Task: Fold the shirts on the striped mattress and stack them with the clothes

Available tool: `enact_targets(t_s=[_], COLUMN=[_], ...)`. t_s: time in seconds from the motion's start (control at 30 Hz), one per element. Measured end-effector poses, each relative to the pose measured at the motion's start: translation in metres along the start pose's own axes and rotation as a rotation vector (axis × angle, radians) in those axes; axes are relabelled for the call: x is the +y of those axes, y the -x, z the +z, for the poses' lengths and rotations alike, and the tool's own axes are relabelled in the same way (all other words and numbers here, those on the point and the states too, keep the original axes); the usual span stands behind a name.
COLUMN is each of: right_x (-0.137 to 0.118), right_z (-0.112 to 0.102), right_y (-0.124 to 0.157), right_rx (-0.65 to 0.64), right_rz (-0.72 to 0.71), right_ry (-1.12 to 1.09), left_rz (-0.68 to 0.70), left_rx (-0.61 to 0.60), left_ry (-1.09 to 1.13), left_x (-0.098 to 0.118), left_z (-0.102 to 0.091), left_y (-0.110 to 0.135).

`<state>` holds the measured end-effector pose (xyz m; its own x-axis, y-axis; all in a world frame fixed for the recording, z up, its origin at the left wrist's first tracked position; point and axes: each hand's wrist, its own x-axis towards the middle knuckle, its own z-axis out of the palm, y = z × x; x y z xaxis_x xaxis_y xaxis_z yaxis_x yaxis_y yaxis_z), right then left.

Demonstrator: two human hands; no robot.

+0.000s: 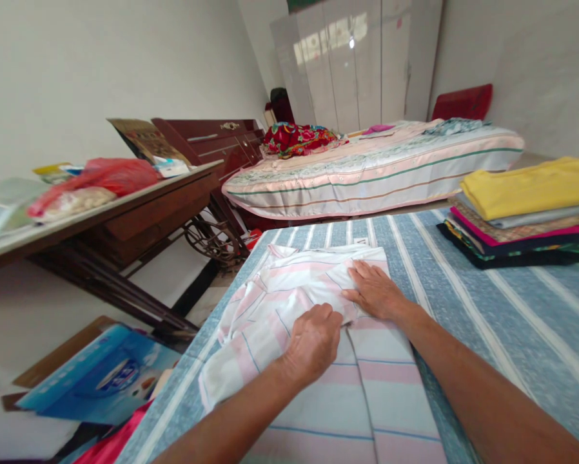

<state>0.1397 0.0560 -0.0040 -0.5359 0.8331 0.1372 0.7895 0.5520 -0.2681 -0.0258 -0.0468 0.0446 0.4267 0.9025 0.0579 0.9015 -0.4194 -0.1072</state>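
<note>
Left hand (316, 338) is curled, seemingly gripping a fold of the white garment with pink bands and blue lines (318, 399) at lower centre, while the right hand (374, 290) lies spread flat on its upper part, apparently to steady it against the blue, white-striped cover (502, 328). A stack of folded clothes (531, 216) topped by yellow fabric sits at the right edge, perhaps leaving working room. At middle left, a crumpled red plastic bag (125, 177) has unclear contents, as does the blue printed carton (103, 374) at lower left.
</note>
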Motion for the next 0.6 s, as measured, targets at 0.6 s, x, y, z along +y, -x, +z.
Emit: enact_targets(t_s=[0.6], right_x=[0.004], right_z=[0.005], right_y=[-0.002], right_rx=[-0.009], right_rz=[0.01], right_ry=[-0.005], left_rz=[-0.237], left_rx=[0.007], left_ry=[0.198], left_x=[0.013], left_z=[-0.002], left_y=[-0.007])
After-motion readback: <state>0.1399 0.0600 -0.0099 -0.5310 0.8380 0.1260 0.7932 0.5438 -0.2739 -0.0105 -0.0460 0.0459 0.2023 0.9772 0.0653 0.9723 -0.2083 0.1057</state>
